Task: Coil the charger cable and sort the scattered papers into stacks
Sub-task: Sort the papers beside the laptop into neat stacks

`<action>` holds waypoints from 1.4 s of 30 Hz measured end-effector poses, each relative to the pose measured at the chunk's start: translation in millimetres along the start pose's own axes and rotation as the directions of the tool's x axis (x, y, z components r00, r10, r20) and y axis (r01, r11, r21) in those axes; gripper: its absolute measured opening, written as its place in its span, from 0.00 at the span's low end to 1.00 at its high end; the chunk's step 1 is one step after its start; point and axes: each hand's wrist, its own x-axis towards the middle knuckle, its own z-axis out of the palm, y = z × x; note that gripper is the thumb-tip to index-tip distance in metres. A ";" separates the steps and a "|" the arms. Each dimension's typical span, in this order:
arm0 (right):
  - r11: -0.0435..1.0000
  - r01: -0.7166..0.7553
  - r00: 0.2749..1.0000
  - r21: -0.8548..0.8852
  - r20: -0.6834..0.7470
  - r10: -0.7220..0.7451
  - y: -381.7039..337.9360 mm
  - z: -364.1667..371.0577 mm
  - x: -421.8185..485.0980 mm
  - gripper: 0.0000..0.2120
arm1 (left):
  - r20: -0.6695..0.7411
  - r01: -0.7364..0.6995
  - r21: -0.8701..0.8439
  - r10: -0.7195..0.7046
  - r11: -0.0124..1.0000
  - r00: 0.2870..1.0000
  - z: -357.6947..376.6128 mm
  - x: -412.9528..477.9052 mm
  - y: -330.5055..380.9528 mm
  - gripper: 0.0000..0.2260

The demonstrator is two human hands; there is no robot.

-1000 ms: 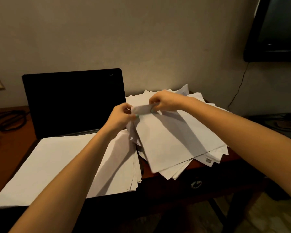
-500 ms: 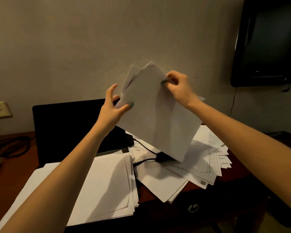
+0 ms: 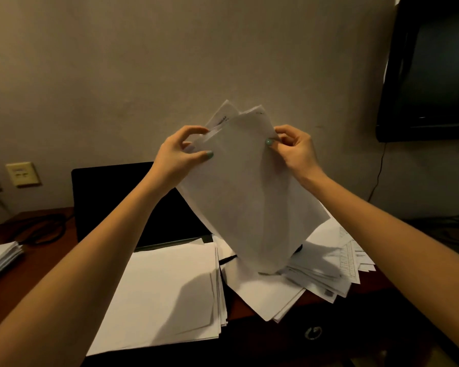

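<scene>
Papers [image 3: 249, 197] hang lifted before a beige wall, left hand [image 3: 180, 157] and right hand [image 3: 294, 149] pinching their upper edges, above a dark wooden surface [image 3: 40, 251] bearing a neat stack [image 3: 164, 292], scattered sheets [image 3: 329, 263] and a black laptop [image 3: 133, 202], all print too small to read.

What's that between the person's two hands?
A few sheets of paper, held up in the air; the left hand holds one edge, the right hand pinches the other, as the head view shows.
</scene>
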 end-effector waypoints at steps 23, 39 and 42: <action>0.938 -0.035 0.966 0.344 -0.230 0.121 -35.8 48.9 6.3 0.10 | -0.094 0.206 -0.336 -0.250 0.919 0.964 -54.9 -3.3 -10.3 0.12; 0.940 -0.300 0.953 0.159 0.099 0.287 26.7 83.0 -75.7 0.06 | -0.235 0.217 -0.357 -0.312 0.909 0.920 -38.3 -80.7 -71.5 0.11; 0.941 -0.169 0.984 0.294 -0.003 0.178 15.4 82.9 -67.3 0.09 | -0.197 0.143 -0.454 -0.255 0.880 0.947 -44.8 -72.1 -61.0 0.06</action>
